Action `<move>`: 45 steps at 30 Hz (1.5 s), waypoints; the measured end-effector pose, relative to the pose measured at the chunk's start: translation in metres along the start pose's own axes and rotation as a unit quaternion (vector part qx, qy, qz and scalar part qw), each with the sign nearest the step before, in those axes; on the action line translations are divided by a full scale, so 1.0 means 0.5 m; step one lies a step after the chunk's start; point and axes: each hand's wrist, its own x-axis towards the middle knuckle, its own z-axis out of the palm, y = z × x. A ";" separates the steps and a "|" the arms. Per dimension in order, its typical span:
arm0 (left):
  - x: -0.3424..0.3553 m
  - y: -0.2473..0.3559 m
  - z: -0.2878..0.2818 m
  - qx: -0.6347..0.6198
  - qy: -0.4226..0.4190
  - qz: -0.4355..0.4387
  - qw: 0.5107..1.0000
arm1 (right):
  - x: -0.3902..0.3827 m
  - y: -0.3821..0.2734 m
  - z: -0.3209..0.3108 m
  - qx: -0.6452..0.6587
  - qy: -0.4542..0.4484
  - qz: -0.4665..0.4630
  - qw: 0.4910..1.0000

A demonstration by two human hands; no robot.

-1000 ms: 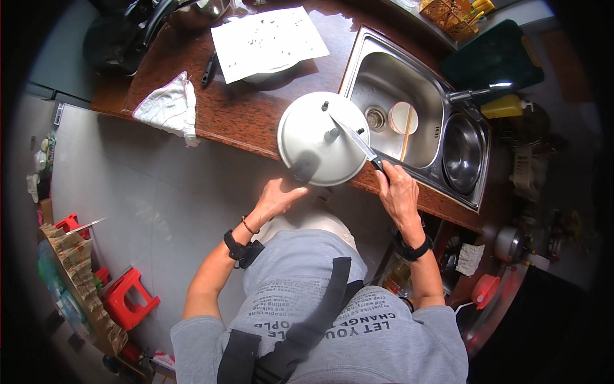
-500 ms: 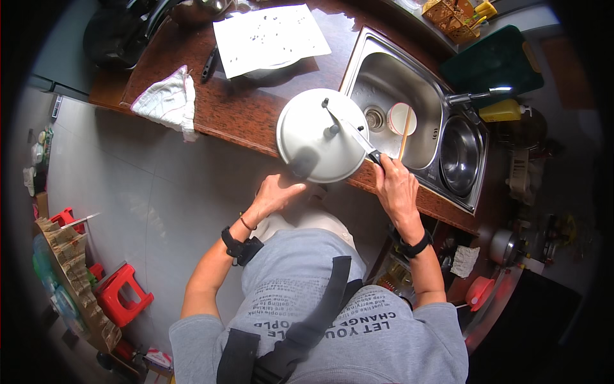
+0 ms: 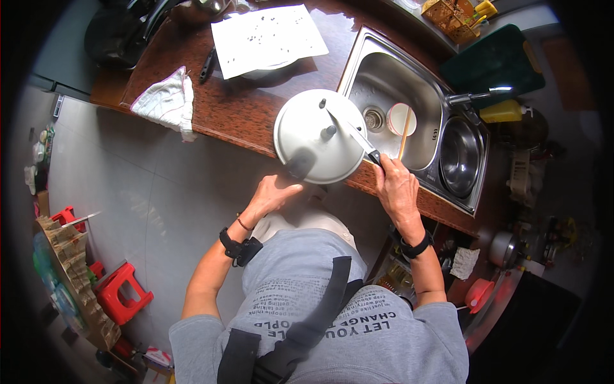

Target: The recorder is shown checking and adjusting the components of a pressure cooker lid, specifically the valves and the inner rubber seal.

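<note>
A white, round, lid-like piece (image 3: 307, 121) with a few dark knobs overhangs the counter's front edge. On its near side, a dark patch that looks like a handle blurs into shadow. There my left hand (image 3: 275, 194) is closed at the rim, thumb stretched along it and other fingers partly hidden. My right hand (image 3: 396, 187) is wrapped round the black handle of a knife (image 3: 356, 136). The knife's blade points away from me across the white piece, its tip near the far knob.
Right of the white piece is a steel sink (image 3: 409, 73) holding a bowl (image 3: 401, 119) and chopsticks (image 3: 406, 131). A cloth (image 3: 167, 99) hangs over the counter edge. Behind lies white paper (image 3: 268, 38) with dark specks, above a dish. A red stool (image 3: 125, 294) stands at left.
The white piece and my left hand have shifted very slightly left. The knife and my right hand have hardly moved.
</note>
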 end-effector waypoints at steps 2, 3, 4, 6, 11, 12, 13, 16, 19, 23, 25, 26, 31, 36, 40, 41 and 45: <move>-0.001 0.002 0.001 -0.002 -0.001 -0.002 1.000 | -0.001 0.001 0.001 -0.001 -0.002 0.001 1.000; -0.001 0.003 0.001 -0.005 -0.002 -0.003 1.000 | -0.002 0.004 0.003 -0.002 0.002 -0.003 1.000; 0.000 0.001 0.000 -0.005 -0.002 -0.003 1.000 | -0.003 0.005 0.005 -0.003 0.006 -0.008 1.000; 0.003 -0.001 0.000 -0.001 0.000 0.000 1.000 | 0.003 0.005 0.005 -0.002 -0.003 -0.002 1.000; 0.002 0.004 0.000 0.012 0.001 0.001 1.000 | 0.000 -0.003 -0.002 -0.002 -0.011 0.006 1.000; 0.002 0.003 0.000 0.017 0.002 0.001 1.000 | -0.001 -0.005 -0.005 -0.008 -0.010 0.005 1.000; 0.001 0.004 0.000 0.017 0.003 0.001 1.000 | -0.001 -0.006 -0.006 -0.014 -0.010 0.004 1.000; -0.007 0.015 0.006 -0.013 0.002 0.002 1.000 | 0.005 -0.002 -0.004 -0.017 -0.016 0.008 1.000; -0.005 0.006 0.004 0.003 0.008 0.005 1.000 | 0.004 -0.007 -0.010 -0.015 -0.021 0.008 1.000; -0.007 0.008 0.002 0.000 0.008 0.009 1.000 | -0.007 -0.013 -0.015 -0.023 -0.024 0.002 0.999; -0.007 0.007 0.002 0.001 0.003 0.008 1.000 | 0.001 -0.013 -0.010 -0.023 -0.023 0.007 0.999; -0.005 0.005 0.001 0.002 0.004 0.008 1.000 | 0.005 -0.014 -0.008 -0.023 -0.019 0.009 1.000; 0.000 -0.001 -0.005 0.010 0.010 0.024 1.000 | 0.002 -0.019 -0.005 -0.013 0.002 0.010 1.000; -0.001 0.005 -0.008 -0.021 -0.036 0.080 0.996 | -0.007 0.013 0.022 -0.085 0.077 0.027 0.993; -0.008 0.006 -0.007 0.000 -0.014 0.026 1.000 | 0.018 0.043 -0.032 0.086 0.063 0.108 0.988; -0.009 0.000 -0.008 -0.011 -0.011 0.006 1.000 | 0.031 0.029 -0.077 0.091 0.042 0.130 0.986; -0.005 -0.001 -0.004 -0.009 -0.010 -0.019 1.000 | 0.043 0.060 -0.161 0.167 0.262 0.099 0.946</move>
